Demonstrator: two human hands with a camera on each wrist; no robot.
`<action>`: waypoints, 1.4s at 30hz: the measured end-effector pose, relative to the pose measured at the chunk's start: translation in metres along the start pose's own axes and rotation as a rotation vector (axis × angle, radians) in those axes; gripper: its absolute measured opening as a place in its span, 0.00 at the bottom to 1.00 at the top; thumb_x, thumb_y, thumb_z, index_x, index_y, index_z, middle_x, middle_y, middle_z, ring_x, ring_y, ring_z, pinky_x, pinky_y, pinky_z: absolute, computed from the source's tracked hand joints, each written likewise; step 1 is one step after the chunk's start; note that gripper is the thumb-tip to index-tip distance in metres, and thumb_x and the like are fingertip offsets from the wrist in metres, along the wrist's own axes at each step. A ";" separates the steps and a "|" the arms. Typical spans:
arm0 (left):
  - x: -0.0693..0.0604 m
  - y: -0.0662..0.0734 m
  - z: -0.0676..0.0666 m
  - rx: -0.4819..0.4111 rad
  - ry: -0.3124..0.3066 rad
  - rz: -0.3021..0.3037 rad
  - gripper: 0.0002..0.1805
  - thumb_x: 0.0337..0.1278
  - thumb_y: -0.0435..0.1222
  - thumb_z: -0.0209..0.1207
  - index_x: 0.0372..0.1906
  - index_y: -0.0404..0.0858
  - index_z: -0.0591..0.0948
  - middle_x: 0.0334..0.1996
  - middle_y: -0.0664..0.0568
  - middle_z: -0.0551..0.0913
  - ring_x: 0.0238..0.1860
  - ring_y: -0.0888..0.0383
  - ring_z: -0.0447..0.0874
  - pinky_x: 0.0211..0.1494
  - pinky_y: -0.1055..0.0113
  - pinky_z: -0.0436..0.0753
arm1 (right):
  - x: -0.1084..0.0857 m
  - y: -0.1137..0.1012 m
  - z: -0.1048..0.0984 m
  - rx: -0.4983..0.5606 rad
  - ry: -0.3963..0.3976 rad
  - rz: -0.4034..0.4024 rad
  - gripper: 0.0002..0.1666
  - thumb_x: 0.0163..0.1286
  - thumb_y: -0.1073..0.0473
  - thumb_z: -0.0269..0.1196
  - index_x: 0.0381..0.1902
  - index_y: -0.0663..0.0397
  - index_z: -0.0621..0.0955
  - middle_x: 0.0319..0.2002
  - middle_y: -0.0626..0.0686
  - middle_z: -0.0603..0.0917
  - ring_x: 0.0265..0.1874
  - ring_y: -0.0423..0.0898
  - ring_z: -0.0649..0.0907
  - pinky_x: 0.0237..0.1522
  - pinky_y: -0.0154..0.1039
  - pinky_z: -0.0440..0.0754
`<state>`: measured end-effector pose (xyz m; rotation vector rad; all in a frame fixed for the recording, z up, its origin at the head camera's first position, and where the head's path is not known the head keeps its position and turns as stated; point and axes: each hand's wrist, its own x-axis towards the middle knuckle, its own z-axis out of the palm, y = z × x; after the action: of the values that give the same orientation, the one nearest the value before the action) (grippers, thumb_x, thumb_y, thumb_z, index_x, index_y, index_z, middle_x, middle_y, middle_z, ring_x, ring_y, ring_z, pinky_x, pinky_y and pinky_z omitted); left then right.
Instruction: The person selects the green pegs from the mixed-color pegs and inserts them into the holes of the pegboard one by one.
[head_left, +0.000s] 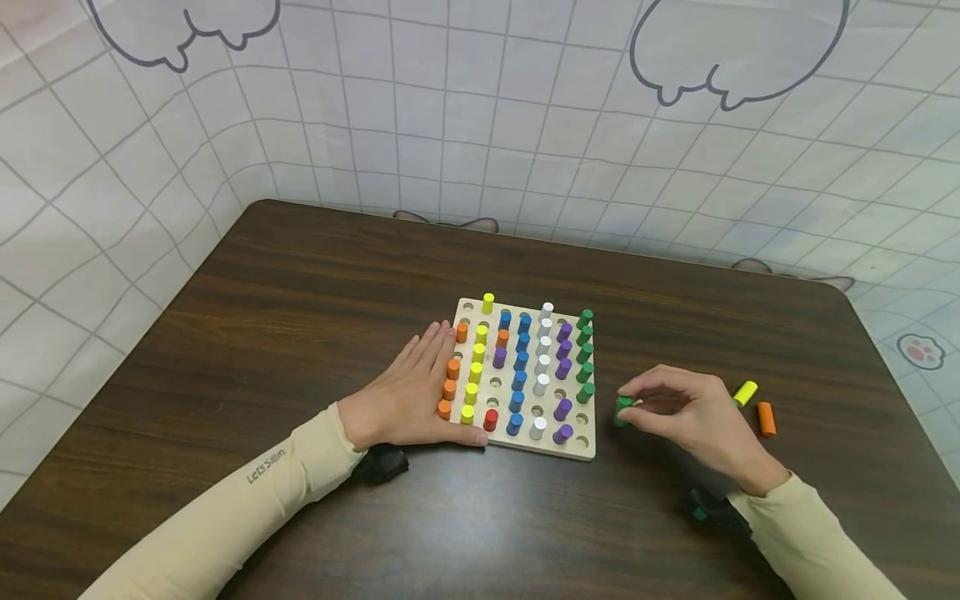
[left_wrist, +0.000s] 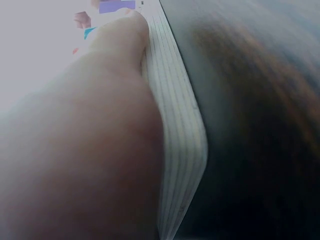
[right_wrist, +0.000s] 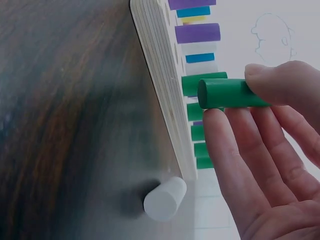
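My right hand pinches a green peg between thumb and fingers, off the right side of a wooden pegboard. In the right wrist view the green peg is held lengthwise, with one round end showing. My left hand lies flat with straight fingers against the board's left side, its thumb along the front edge. Orange, yellow, blue, white, purple and green pegs stand in columns, with a single red peg in the front row. Several holes show bare, including two at the front right.
A yellow peg and an orange peg lie on the dark wooden table, right of my right hand. A white peg is beside the board in the right wrist view. A patterned curtain hangs behind the table.
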<state>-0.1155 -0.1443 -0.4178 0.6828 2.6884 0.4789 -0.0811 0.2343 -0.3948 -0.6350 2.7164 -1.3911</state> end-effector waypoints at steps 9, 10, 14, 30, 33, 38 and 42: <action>0.001 0.000 0.001 0.003 -0.004 -0.001 0.76 0.45 0.77 0.60 0.84 0.36 0.38 0.86 0.44 0.34 0.88 0.45 0.32 0.89 0.45 0.43 | 0.003 -0.003 0.006 -0.003 0.009 -0.004 0.14 0.60 0.64 0.76 0.45 0.49 0.88 0.42 0.47 0.89 0.38 0.35 0.90 0.44 0.27 0.89; 0.001 0.000 0.001 0.005 -0.004 -0.001 0.76 0.45 0.77 0.60 0.84 0.36 0.38 0.86 0.44 0.34 0.88 0.45 0.32 0.89 0.45 0.43 | 0.003 -0.003 0.007 0.001 0.011 -0.005 0.14 0.60 0.64 0.76 0.45 0.49 0.88 0.42 0.47 0.89 0.38 0.34 0.90 0.44 0.27 0.89; 0.001 0.000 0.000 0.010 -0.007 -0.001 0.75 0.46 0.77 0.60 0.84 0.36 0.38 0.86 0.44 0.34 0.88 0.45 0.32 0.89 0.45 0.43 | 0.005 -0.001 0.011 0.033 0.011 -0.006 0.14 0.61 0.65 0.76 0.45 0.51 0.88 0.41 0.47 0.89 0.38 0.35 0.89 0.45 0.28 0.89; 0.002 0.000 0.000 0.008 -0.010 -0.002 0.75 0.46 0.77 0.60 0.84 0.36 0.38 0.86 0.44 0.34 0.88 0.45 0.32 0.89 0.45 0.43 | 0.007 0.000 0.023 0.075 0.012 0.019 0.13 0.62 0.64 0.75 0.45 0.49 0.88 0.42 0.47 0.89 0.39 0.35 0.89 0.47 0.27 0.88; 0.001 0.000 0.000 0.008 -0.009 -0.003 0.75 0.46 0.77 0.60 0.84 0.36 0.38 0.86 0.44 0.34 0.88 0.45 0.32 0.89 0.45 0.43 | 0.008 -0.001 0.025 0.085 0.012 0.009 0.13 0.62 0.64 0.75 0.44 0.49 0.88 0.41 0.48 0.89 0.39 0.36 0.90 0.47 0.27 0.88; 0.001 0.000 0.000 0.010 -0.008 -0.003 0.75 0.46 0.77 0.60 0.84 0.36 0.38 0.87 0.44 0.35 0.88 0.45 0.32 0.89 0.45 0.44 | 0.008 -0.001 0.029 0.120 -0.003 0.004 0.13 0.63 0.65 0.75 0.45 0.50 0.88 0.41 0.49 0.89 0.39 0.38 0.91 0.47 0.28 0.88; 0.001 0.000 0.000 0.012 -0.008 -0.004 0.75 0.45 0.77 0.59 0.84 0.36 0.38 0.87 0.44 0.35 0.88 0.45 0.33 0.89 0.45 0.44 | 0.007 -0.001 0.031 0.130 -0.010 -0.001 0.13 0.63 0.65 0.75 0.45 0.49 0.87 0.41 0.49 0.89 0.39 0.39 0.91 0.47 0.29 0.89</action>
<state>-0.1164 -0.1437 -0.4179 0.6812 2.6869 0.4593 -0.0809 0.2067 -0.4114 -0.6327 2.5920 -1.5441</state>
